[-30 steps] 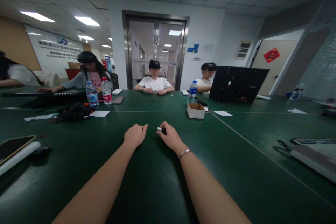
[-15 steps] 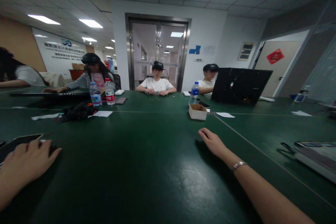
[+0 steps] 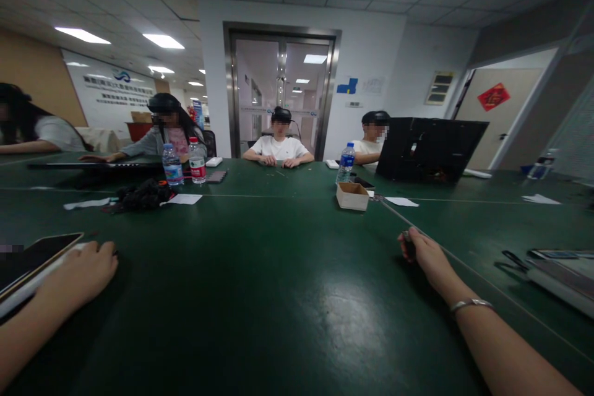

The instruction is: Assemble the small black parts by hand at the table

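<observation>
My left hand (image 3: 88, 269) rests at the table's left side with its fingers curled down. A small dark bit shows at its fingertips, too little to name. Beside and partly under that hand and wrist lies a dark-screened, phone-like device (image 3: 44, 258) with a pale edge. My right hand (image 3: 429, 253), a silver bracelet on its wrist, is closed low over the green table (image 3: 260, 297) near the seam. Something small and dark shows between its thumb and fingers; I cannot make it out. An open cardboard box (image 3: 351, 199) stands beyond, to the left of my right hand.
Water bottles (image 3: 172, 167) stand beside a black tangled heap (image 3: 145, 193) at the left. Another bottle (image 3: 346, 162) and a black monitor (image 3: 429, 150) are behind the box. A grey flat case (image 3: 563, 278) lies at the right. Several people sit around the table.
My right hand has moved right, away from the box, and its fingers are now curled in. My left hand has shifted slightly right, its fingers drawn together, uncovering more of the dark-screened device.
</observation>
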`<state>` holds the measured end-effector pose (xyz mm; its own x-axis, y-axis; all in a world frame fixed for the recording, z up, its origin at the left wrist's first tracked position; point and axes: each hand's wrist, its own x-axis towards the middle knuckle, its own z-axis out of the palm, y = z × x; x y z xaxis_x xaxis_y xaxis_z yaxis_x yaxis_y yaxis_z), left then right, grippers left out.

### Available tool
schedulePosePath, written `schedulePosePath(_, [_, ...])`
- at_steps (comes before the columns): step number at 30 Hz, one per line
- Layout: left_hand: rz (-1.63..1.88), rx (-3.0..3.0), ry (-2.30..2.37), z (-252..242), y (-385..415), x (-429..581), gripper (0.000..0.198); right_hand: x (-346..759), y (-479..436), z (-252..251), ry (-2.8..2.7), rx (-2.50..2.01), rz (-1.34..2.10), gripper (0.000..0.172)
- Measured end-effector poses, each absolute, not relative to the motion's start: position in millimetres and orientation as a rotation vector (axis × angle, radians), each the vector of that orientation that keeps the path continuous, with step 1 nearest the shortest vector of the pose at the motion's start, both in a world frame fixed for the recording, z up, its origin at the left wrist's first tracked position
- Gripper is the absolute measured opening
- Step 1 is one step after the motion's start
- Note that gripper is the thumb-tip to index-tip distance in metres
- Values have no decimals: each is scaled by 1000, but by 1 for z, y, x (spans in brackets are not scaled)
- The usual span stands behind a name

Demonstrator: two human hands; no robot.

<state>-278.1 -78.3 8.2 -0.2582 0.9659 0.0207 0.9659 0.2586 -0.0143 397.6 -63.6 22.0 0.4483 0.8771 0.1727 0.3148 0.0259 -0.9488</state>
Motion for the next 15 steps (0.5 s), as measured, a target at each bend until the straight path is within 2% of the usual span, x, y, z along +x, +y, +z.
schedulePosePath(4, [131,-1809,-2329,12,-57,-233,36,396,-63,21,-1092,-1512,615,55])
schedulePosePath(10, [-174,-1930,-2295,16,-22,-117,41,398,-60,14,-1109,-1550,506,49])
schedulePosePath(15, [-377,-2034,-2266,11,-6,-21,39,401,-59,13,-1195,-1532,571,47])
